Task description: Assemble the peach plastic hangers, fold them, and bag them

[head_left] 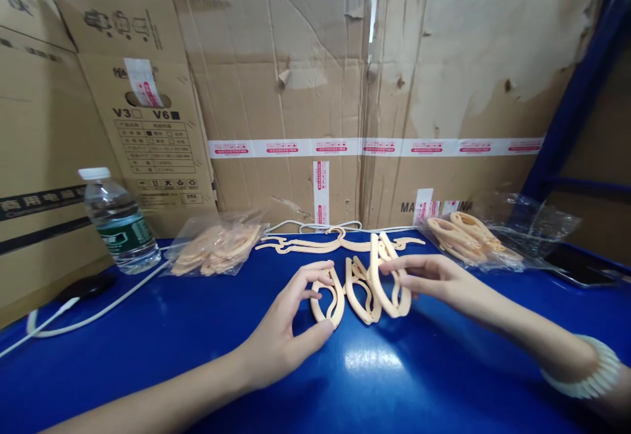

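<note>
Three folded beige plastic hangers stand in a row on the blue table. My left hand has its thumb and fingers around the left folded hanger, touching its top and bottom edges. The middle folded hanger stands between my hands, with neither hand on it. On the right, my right hand grips another folded hanger, held a little higher than the others. Behind them lies an unfolded beige hanger with its hook upward.
Bagged beige hangers lie at the left, more bagged hangers at the right. A water bottle, a black device with a white cable, and a phone rest on the table. Cardboard stands behind.
</note>
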`<state>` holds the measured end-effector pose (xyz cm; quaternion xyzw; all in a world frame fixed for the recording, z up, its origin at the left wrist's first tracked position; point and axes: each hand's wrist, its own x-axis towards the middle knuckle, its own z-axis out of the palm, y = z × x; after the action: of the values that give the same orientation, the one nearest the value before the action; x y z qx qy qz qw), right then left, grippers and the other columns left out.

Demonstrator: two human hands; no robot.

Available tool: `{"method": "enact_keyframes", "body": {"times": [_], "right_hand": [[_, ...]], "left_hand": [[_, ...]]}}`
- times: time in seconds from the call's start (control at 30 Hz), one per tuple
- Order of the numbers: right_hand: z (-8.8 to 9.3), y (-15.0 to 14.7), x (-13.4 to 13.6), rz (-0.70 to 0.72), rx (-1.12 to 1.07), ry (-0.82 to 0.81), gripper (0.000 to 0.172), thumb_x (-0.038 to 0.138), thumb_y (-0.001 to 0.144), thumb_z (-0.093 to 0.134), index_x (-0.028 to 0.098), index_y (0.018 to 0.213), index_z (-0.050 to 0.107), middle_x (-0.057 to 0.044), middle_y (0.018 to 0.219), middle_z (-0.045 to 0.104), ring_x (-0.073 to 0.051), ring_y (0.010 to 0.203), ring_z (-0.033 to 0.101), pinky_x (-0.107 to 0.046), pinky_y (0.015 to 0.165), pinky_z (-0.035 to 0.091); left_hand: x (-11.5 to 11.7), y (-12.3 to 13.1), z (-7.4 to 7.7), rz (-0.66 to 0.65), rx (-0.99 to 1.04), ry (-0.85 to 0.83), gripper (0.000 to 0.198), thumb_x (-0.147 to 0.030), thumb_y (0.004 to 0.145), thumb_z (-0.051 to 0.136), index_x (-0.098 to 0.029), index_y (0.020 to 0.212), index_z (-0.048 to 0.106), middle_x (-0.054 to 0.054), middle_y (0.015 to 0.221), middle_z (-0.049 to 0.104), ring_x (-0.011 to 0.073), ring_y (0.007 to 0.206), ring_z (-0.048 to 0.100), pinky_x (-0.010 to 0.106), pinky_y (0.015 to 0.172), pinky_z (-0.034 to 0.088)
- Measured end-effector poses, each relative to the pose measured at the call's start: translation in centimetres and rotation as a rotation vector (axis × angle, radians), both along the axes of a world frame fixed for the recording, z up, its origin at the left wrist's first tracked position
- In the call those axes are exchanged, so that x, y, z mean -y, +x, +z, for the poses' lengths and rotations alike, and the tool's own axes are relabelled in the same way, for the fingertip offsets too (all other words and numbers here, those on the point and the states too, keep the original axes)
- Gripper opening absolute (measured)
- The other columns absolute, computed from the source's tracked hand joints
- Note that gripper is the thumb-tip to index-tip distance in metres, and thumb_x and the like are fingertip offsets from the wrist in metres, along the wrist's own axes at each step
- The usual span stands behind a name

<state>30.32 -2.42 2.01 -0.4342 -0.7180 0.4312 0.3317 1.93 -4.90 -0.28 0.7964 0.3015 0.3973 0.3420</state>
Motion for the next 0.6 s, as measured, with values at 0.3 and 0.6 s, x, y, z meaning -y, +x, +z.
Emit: {"method": "enact_keyframes", "body": {"times": [0.3,0.6], "right_hand": [[0.1,1.6,-0.3,0.057,0.536,0.263,0.054,0.057,0.084,0.058,0.021,0.125,0.06,-0.01,0.116,0.063,-0.029,0.103,0.059,-0.044,0.092,0.048],[-0.3,0.9,0.5,0.063,0.681,0.364,0.062,0.055,0.082,0.063,0.026,0.135,0.049,-0.009,0.113,0.058,-0.029,0.103,0.059,-0.043,0.092,0.047]], "left_hand": [[0.1,0.2,-0.2,0.067,-0.177,0.165,0.037,-0.011,0.081,0.055,-0.024,0.114,0.047,0.011,0.138,0.047,0.028,0.133,0.04,0.044,0.106,0.037],[1.1,0.1,0.1,-0.044,-0.594,0.229,0.063,-0.039,0.083,0.064,-0.033,0.142,0.041,0.006,0.156,0.03,0.0377,0.143,0.021,0.065,0.113,0.01]]}}
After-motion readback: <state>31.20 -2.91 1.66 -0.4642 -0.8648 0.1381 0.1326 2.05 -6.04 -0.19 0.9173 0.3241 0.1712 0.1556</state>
